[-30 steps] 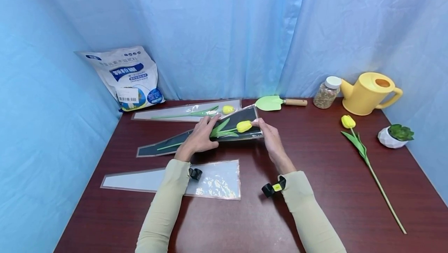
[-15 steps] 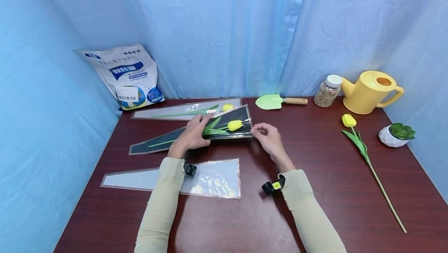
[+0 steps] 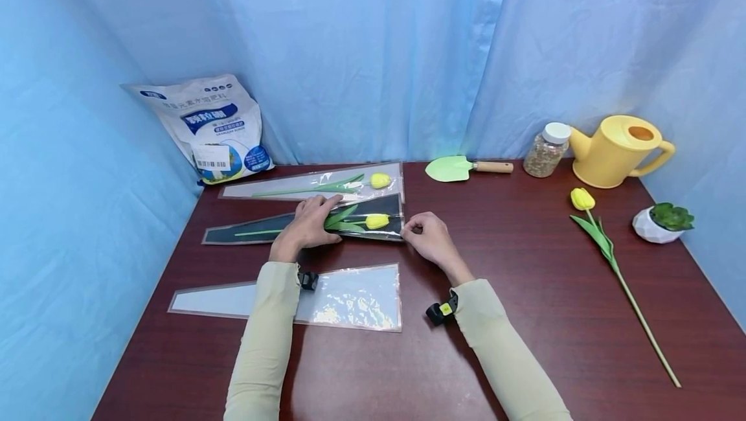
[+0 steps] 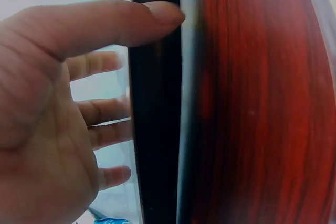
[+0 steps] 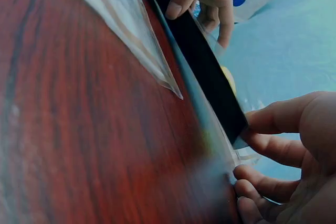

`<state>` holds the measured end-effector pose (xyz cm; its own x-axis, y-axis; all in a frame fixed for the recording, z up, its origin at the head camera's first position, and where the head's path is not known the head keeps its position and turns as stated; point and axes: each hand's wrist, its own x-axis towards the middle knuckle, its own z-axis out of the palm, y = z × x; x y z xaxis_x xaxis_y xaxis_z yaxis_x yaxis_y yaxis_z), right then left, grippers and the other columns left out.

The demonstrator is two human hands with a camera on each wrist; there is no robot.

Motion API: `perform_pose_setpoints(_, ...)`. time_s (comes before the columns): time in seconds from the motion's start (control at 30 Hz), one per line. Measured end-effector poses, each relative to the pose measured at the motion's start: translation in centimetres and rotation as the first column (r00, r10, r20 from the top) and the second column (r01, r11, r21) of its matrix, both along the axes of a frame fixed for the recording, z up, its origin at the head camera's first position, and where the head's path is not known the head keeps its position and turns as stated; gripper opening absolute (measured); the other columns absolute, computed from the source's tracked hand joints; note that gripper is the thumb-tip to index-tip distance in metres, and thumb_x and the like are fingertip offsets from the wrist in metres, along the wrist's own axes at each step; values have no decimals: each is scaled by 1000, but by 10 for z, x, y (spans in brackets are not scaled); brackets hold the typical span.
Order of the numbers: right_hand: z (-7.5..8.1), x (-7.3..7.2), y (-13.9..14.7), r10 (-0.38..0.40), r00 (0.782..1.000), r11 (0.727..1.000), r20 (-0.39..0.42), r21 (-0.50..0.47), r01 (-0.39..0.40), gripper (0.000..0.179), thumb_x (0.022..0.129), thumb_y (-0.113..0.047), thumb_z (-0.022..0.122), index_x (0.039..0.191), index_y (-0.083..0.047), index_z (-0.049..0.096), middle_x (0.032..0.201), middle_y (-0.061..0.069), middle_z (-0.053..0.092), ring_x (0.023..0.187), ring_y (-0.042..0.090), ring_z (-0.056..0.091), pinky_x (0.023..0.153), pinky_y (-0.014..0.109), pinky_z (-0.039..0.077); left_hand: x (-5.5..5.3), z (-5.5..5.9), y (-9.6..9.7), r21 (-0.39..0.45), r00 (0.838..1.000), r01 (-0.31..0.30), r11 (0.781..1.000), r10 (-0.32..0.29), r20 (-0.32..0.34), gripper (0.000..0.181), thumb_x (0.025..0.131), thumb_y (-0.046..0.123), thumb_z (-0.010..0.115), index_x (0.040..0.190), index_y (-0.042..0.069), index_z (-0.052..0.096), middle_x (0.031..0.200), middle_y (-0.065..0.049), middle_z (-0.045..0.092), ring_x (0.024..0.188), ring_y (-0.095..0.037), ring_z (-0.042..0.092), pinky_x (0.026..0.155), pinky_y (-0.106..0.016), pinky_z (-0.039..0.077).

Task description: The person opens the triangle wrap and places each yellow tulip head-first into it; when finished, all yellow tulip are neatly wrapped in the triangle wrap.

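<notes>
Head view: black tapered plastic sleeve point(image 3: 374, 206), seemingly filled with yellow tulip point(image 3: 377, 221), is gripped by left hand point(image 3: 305, 227), pinched by right hand point(image 3: 429, 237); white tapered sleeve point(image 3: 352, 295) before it appears unfilled.

We see a dark red wood-grain table point(image 3: 495, 246) carrying near white sleeve point(image 3: 352, 295), black sleeve point(image 3: 373, 207), far pale sleeve point(image 3: 323, 179), loose tulip point(image 3: 604, 246), trowel point(image 3: 451, 169), jar point(image 3: 543, 157), watering can point(image 3: 609, 155), potted succulent point(image 3: 658, 225), printed bag point(image 3: 212, 129).
</notes>
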<state>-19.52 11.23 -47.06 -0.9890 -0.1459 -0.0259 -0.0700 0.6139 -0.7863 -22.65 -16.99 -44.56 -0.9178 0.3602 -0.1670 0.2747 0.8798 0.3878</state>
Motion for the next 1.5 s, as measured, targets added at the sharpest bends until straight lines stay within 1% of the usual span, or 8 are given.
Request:
perform_pose_setpoints(0.2,0,-4,-3,33,999,996,-27,81,-31,18,88,-16,63,77,-8,74,108,12,68,118,29,55,107,46,41,-1,-2,-1,22,1000,-18,1000,18,1,93,81,33,83,157,21,30,149,-19,43,141,-38,36,124,-59,15)
perform_pose_setpoints(0.33,2,-8,-2,42,998,994,-51,105,-36,19,87,-13,61,74,-7,74,101,12,69,112,28,56,103,45,43,-1,-3,0,42,999,-18,999,20,-34,94,81,31,84,158,20,30,152,-19,41,145,-39,32,124,-60,15)
perform_pose_setpoints(0.53,5,-10,0,31,999,993,-41,115,-26,19,86,-12,61,76,-7,76,98,10,68,108,26,56,101,43,44,-2,-5,3,28,996,-1,1000,4,-93,95,81,29,83,158,20,28,153,-20,40,146,-41,30,122,-62,18)
perform_pose_setpoints(0.73,5,-11,2,26,999,993,-31,118,-22,16,89,-16,63,86,-7,76,103,12,66,109,27,57,98,44,45,-3,-6,5,6,995,-26,1000,26,-96,100,79,30,85,158,19,26,158,-21,33,149,-43,24,123,-62,17)
perform_pose_setpoints(0.93,3,-7,8,25,1000,996,-8,91,-24,18,91,-20,66,101,-6,71,110,15,64,106,29,60,97,44,47,0,-1,4,-2,996,-40,999,40,-78,104,76,30,88,158,18,25,160,-23,29,150,-45,22,123,-63,16)
perform_pose_setpoints(1.23,3,8,20,35,999,999,16,20,-35,34,95,-23,66,123,-5,62,124,17,61,112,32,63,99,48,50,19,13,9,65,986,-123,990,130,-105,91,83,41,80,156,13,32,159,-23,31,151,-47,17,122,-66,14)
perform_pose_setpoints(1.37,4,16,23,30,999,999,14,-26,-29,39,95,-23,66,129,-6,58,131,16,60,117,33,63,101,48,51,32,17,18,155,982,-139,978,156,-105,86,85,40,78,155,12,35,157,-22,34,151,-46,16,120,-69,15)
perform_pose_setpoints(1.5,4,24,25,54,999,997,-1,-48,-54,41,95,-22,66,131,-6,56,133,16,59,121,33,61,101,48,52,48,15,28,253,985,-115,961,144,-97,84,86,37,77,154,9,36,157,-21,35,151,-45,18,119,-69,17)
